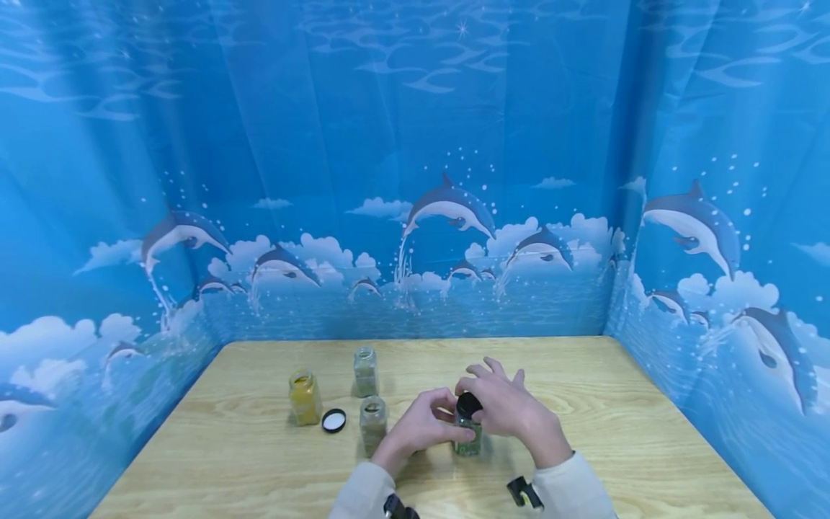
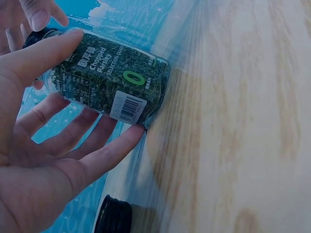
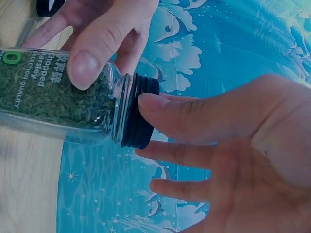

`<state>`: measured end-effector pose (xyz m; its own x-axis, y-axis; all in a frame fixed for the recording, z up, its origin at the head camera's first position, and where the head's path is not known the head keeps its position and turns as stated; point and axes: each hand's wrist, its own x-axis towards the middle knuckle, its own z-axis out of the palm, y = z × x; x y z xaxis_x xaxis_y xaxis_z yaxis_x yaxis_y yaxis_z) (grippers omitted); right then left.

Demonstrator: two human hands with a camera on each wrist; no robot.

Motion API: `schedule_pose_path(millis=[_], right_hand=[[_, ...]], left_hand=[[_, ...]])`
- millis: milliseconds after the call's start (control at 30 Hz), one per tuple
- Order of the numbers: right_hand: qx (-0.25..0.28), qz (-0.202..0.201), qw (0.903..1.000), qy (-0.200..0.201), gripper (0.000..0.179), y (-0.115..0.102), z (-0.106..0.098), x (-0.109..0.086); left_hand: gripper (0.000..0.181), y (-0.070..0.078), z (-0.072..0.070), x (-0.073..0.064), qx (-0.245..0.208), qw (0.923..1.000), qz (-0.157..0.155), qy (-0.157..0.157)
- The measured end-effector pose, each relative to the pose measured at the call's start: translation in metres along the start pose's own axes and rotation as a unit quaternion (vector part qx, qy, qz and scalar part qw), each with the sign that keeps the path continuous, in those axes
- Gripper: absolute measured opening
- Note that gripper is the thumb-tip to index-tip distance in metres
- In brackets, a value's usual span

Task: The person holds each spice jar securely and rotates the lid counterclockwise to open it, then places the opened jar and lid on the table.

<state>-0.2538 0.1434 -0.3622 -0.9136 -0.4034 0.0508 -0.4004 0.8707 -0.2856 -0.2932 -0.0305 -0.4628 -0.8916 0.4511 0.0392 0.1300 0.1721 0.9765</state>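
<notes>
A glass jar of chopped parsley [image 1: 468, 442] stands on the table between both hands, its label plain in the left wrist view. My left hand [image 1: 424, 420] grips the jar's body, thumb on the near face and fingers on the other side. On top sits a black screw lid [image 3: 141, 111], which my right hand [image 1: 516, 412] pinches between thumb and index finger. The right hand's other fingers stretch away from the lid. Close by the left forearm stands an open jar of greyish-green contents [image 1: 373, 429].
Farther left are an open jar of yellow powder [image 1: 305, 400] and another lidless jar [image 1: 366, 373]. A black lid [image 1: 333, 420] lies with its white inside upward. Another black lid [image 2: 114, 216] shows beneath the left hand. A dolphin-print curtain [image 1: 415, 180] borders the wooden table [image 1: 616, 404].
</notes>
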Motion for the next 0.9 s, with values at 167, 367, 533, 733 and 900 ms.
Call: schedule_pose_path(millis=[167,367,533,733,900], right_hand=[[0.004,-0.003,1.0,0.003,0.035,0.0008,0.0003,0.0006],[0.009,0.006,0.9999,0.008,0.032,0.0017,0.0009,0.0019],[-0.004,0.016,0.9998,0.013,0.034,0.0021,0.0014,0.0023],[-0.018,0.023,0.9994,0.02,0.034,0.0031,0.0018,0.0025],[-0.027,0.028,0.999,0.024,0.035,0.0037,0.0021,0.0028]], left_hand=[[0.028,-0.0014,-0.0018,0.0007,-0.008,0.9999,-0.007,-0.008],[0.027,-0.0034,-0.0021,0.0016,-0.014,0.9998,-0.004,-0.014],[0.027,-0.003,-0.0014,0.002,-0.014,0.9998,-0.001,-0.013],[0.027,-0.0032,-0.0008,0.0018,-0.012,0.9999,-0.004,-0.011],[0.027,-0.0038,-0.0009,0.0019,-0.007,0.9999,-0.004,-0.009]])
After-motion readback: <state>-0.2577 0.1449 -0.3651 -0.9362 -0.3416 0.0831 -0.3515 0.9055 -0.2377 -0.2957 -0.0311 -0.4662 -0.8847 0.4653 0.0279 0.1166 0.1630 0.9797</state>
